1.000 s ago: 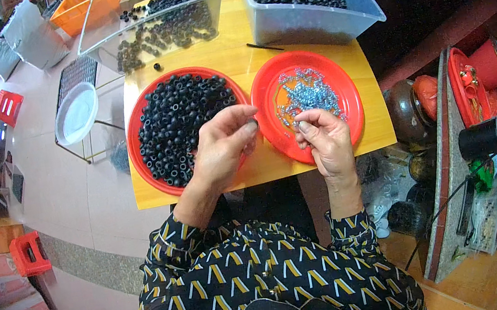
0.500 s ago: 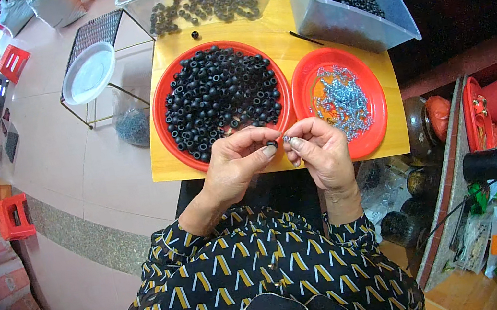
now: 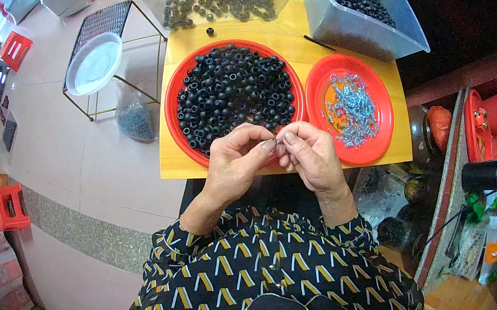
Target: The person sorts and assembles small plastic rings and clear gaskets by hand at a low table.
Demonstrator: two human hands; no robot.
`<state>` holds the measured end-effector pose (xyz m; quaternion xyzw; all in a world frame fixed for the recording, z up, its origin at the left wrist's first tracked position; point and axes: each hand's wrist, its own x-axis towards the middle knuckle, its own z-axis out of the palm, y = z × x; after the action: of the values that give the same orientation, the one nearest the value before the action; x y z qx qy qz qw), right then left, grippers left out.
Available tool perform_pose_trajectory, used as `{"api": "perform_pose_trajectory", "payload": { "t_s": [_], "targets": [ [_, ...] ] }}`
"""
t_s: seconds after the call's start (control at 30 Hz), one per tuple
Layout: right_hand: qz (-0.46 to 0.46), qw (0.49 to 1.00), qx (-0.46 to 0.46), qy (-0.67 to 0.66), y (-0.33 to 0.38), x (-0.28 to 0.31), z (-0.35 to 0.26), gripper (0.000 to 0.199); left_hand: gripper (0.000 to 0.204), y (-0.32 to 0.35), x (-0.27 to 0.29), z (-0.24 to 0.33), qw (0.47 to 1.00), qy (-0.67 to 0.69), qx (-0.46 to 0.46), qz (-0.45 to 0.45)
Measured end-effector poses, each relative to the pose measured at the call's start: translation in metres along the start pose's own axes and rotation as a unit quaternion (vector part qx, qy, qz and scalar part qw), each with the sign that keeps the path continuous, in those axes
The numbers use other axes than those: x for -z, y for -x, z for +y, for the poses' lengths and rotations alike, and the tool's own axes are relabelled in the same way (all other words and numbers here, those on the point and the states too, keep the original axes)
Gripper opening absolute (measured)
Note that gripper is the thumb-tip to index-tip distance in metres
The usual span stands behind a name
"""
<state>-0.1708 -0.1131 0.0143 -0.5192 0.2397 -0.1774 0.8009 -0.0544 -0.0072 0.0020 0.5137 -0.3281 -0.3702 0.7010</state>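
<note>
My left hand (image 3: pixel 237 158) is closed, thumb against forefinger, at the near rim of a round red tray (image 3: pixel 171 116). Pinched there is a small black hollow bead, mostly covered by the fingertips now. My right hand (image 3: pixel 308 153) is also closed, its fingertips meeting the left ones. It pinches a tiny silvery metal piece, hardly visible at this moment. Heaped in the red tray are many black hollow beads (image 3: pixel 231 89). To the right, a red plate (image 3: pixel 384 125) carries a loose pile of small silvery metal pieces (image 3: pixel 354 110).
Both trays rest on a yellow wooden table (image 3: pixel 172 161). Behind them stand two clear plastic bins (image 3: pixel 223 3) (image 3: pixel 367 36) of black beads. Left of the table is a rack stand (image 3: pixel 102 25) with a white lid (image 3: pixel 94 64). A red stool (image 3: pixel 9 208) stands farther left.
My hands have come together, so the black bead and the silvery piece now meet between the fingertips. The whole view has shifted slightly, moving the table rightward in the picture.
</note>
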Motion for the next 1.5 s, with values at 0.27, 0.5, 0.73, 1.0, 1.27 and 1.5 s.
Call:
{"api": "perform_pose_trajectory", "payload": {
  "t_s": [0.27, 0.5, 0.73, 1.0, 1.27, 1.5],
  "targets": [
    [0.009, 0.967, 0.115, 0.227, -0.004, -0.004, 0.001, 0.014, 0.011, -0.002, 0.0, -0.006, 0.998, -0.06, -0.002, 0.006],
    [0.032, 0.956, 0.134, 0.259, -0.006, -0.004, -0.002, 0.015, 0.012, -0.006, -0.003, -0.002, 0.999, -0.025, 0.047, 0.012],
    [0.01, 0.99, 0.043, 0.137, -0.008, -0.001, -0.001, 0.019, 0.012, -0.011, 0.002, 0.0, 0.988, -0.15, -0.034, -0.01],
    [-0.007, 0.991, 0.05, 0.121, -0.014, 0.001, -0.002, 0.017, 0.01, -0.015, -0.002, 0.002, 0.996, -0.082, 0.014, 0.01],
    [0.078, 0.915, 0.226, 0.326, -0.019, -0.009, -0.007, 0.009, 0.011, -0.023, -0.003, 0.009, 0.995, 0.0, 0.105, 0.002],
    [0.029, 0.916, 0.225, 0.331, -0.027, -0.007, -0.013, 0.005, 0.012, -0.03, 0.007, 0.017, 0.991, 0.029, 0.126, -0.019]
  ]
}}
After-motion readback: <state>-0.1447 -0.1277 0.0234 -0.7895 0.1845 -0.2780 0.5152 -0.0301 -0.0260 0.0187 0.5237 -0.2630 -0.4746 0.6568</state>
